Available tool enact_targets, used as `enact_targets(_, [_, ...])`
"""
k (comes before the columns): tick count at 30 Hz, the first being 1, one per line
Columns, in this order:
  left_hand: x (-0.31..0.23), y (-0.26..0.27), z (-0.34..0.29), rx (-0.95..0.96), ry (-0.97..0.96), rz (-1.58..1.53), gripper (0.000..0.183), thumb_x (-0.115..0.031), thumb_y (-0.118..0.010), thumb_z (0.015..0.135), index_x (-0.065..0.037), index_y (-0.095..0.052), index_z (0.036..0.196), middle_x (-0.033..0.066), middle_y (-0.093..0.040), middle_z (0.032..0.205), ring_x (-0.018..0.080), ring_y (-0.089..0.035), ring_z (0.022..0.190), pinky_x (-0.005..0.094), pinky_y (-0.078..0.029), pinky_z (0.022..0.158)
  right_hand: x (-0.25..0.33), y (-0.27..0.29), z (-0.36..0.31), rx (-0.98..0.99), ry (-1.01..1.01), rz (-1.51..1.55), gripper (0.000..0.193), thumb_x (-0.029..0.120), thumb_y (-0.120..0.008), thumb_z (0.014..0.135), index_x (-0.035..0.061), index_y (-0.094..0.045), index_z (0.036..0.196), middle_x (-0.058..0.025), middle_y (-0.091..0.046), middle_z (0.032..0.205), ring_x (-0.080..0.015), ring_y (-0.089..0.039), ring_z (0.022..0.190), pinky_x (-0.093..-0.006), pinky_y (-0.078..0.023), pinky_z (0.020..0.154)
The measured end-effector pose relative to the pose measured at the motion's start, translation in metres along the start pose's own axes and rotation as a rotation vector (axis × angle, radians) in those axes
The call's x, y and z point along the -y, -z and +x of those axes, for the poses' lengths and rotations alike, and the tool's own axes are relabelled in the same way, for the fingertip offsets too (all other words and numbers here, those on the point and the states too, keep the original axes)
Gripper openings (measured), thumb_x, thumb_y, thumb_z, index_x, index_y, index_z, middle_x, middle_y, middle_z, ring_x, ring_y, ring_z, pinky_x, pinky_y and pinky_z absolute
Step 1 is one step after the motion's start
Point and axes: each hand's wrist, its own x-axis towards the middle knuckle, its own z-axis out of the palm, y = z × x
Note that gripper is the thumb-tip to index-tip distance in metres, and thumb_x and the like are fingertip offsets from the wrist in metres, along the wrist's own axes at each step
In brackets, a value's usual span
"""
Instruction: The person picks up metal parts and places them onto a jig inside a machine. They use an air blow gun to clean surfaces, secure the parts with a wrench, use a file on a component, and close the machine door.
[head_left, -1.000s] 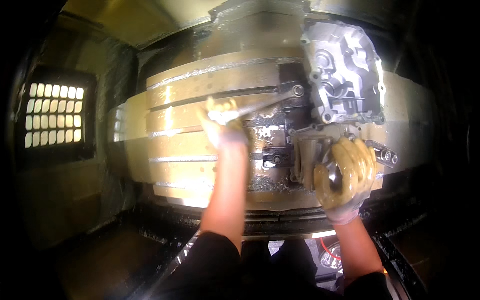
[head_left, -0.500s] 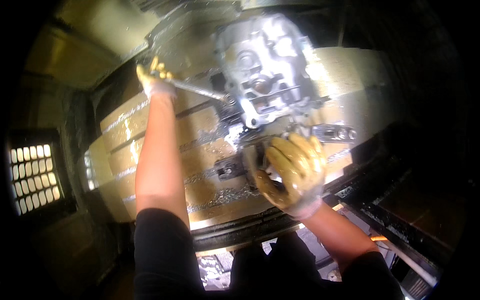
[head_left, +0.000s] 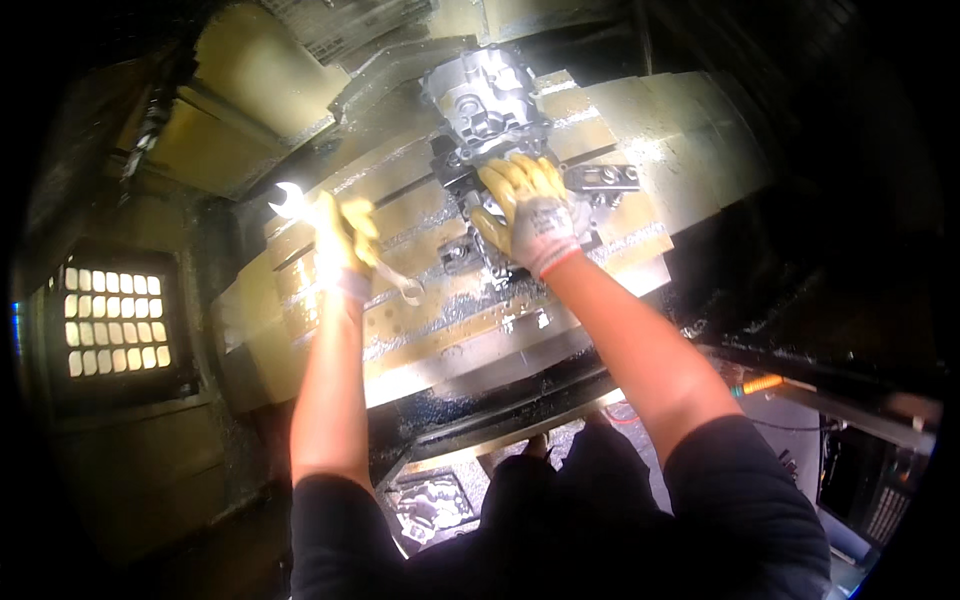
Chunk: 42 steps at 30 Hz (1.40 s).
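My left hand (head_left: 345, 240), in a yellow-coated work glove, is closed around a combination wrench (head_left: 288, 200). The wrench's open jaw sticks out past the fingers and its ring end (head_left: 410, 290) points toward the near side. Over a dark clamping fixture (head_left: 462, 253) lies my right hand (head_left: 525, 210), also gloved, with fingers stretched forward and thumb apart. It touches the fixture just in front of a shiny metal casting (head_left: 487, 100). What lies under the palm is hidden. A clamp bar with bolts (head_left: 603, 178) sits right of my fingers.
The slotted machine table (head_left: 400, 335) carries metal chips and wet patches. A barred window (head_left: 118, 320) is at the left wall. Below the table's front edge stands a tray of metal parts (head_left: 435, 505). An orange hose piece (head_left: 762, 384) shows at the lower right.
My left hand has drawn the wrench back from the fixture and turned it, so the ring end now points nearer me. My view has shifted; my right hand stays at the fixture, its fingers straighter.
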Motion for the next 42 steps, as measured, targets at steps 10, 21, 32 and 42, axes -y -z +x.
enact_targets(10, [0.086, -0.084, -0.260, 0.510, 0.460, -0.232, 0.055, -0.059, -0.053, 0.102, -0.008, -0.066, 0.118, 0.0074, -0.070, 0.091, 0.0134, -0.061, 0.065, 0.0279, -0.051, 0.057, 0.135, 0.194, -0.218, 0.787, -1.175, 1.413, 0.041, 0.036, -0.058, 0.104, 0.0058, -0.058, 0.130, -0.0029, -0.063, 0.074, -0.0116, -0.060, 0.061, -0.0262, -0.048, 0.052])
enact_targets(21, [0.319, 0.205, -0.291, 0.557, 0.532, 1.150, 0.060, -0.057, -0.068, 0.093, -0.004, -0.069, 0.123, 0.0115, -0.073, 0.104, 0.0218, -0.066, 0.094, 0.0377, -0.053, 0.084, 0.053, 0.396, -0.507, -0.354, -1.525, 0.363, 0.037, 0.042, -0.051, 0.105, 0.0074, -0.066, 0.107, -0.0007, -0.053, 0.064, -0.0139, -0.049, 0.047, -0.0314, -0.040, 0.043])
enact_targets(32, [0.272, 0.280, -0.448, 0.372, 0.544, 0.964, 0.047, -0.049, -0.067, 0.092, -0.012, -0.063, 0.121, 0.0066, -0.071, 0.097, 0.0187, -0.066, 0.077, 0.0338, -0.048, 0.060, -0.231, 0.398, -0.430, -0.811, -1.801, 0.882, 0.037, 0.036, -0.043, 0.108, 0.0044, -0.061, 0.108, -0.0128, -0.071, 0.085, -0.0219, -0.066, 0.064, -0.0326, -0.049, 0.049])
enact_targets(42, [0.327, 0.248, -0.572, 0.177, 0.601, 1.006, 0.047, -0.041, -0.065, 0.096, -0.011, -0.056, 0.132, 0.0112, -0.068, 0.106, 0.0239, -0.067, 0.085, 0.0386, -0.053, 0.067, -0.141, 0.530, -0.465, -0.659, -1.260, 0.683, 0.038, 0.038, -0.064, 0.102, 0.0015, -0.067, 0.112, -0.0078, -0.073, 0.085, -0.0098, -0.062, 0.061, -0.0216, -0.049, 0.054])
